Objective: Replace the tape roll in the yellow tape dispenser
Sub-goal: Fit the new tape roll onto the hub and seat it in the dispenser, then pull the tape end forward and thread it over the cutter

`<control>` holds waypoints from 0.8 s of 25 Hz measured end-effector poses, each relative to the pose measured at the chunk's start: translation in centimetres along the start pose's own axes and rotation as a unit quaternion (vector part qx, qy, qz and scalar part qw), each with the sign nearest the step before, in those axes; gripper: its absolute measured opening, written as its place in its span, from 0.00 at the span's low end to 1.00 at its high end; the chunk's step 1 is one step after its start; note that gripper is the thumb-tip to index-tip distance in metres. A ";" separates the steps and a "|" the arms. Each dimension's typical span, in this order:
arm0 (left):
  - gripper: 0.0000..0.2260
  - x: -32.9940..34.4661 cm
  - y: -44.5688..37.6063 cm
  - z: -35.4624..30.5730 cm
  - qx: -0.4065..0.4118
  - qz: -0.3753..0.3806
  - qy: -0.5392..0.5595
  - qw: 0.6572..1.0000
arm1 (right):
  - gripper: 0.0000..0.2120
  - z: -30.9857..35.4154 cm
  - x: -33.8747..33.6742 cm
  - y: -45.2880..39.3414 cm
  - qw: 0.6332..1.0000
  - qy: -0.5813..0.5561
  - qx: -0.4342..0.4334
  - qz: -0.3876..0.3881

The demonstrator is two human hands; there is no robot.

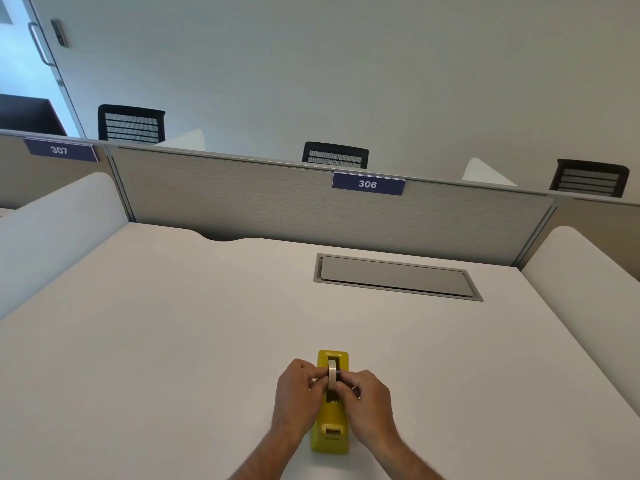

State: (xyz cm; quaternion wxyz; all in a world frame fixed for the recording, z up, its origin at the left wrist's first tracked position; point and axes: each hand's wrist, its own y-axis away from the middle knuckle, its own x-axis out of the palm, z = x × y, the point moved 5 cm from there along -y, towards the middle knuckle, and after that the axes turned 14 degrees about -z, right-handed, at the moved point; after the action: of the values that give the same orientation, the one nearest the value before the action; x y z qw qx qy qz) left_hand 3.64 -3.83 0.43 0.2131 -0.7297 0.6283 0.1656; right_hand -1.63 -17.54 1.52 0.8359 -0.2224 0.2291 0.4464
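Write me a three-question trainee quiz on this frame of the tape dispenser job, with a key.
1. True or false: the cream-coloured tape roll is pinched from both sides, by the left hand and the right hand.
2. Which number is on the blue label straight ahead on the grey partition? A) 305 B) 306 C) 308
3. Fill in: the yellow plastic tape dispenser stands on the white ____.

Key: 1 true; 2 B; 3 desk.
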 end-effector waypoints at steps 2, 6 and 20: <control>0.07 0.1 0.0 0.0 0.008 0.003 0.000 1.000 | 0.08 -0.2 0.1 0.0 1.000 -0.002 -0.001 -0.007; 0.08 0.3 0.1 -0.4 0.065 0.006 -0.027 0.998 | 0.09 -0.2 0.1 -0.1 1.000 0.007 -0.019 -0.014; 0.09 -0.5 1.2 -0.6 0.202 -0.002 -0.070 0.977 | 0.08 0.0 -0.5 0.1 0.993 0.063 -0.093 -0.032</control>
State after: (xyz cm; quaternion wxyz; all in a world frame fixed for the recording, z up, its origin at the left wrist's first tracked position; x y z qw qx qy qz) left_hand 2.39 -3.86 1.07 0.4003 -0.6590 0.6310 0.0856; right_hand -1.93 -17.82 1.81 0.8092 -0.3344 0.2316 0.4240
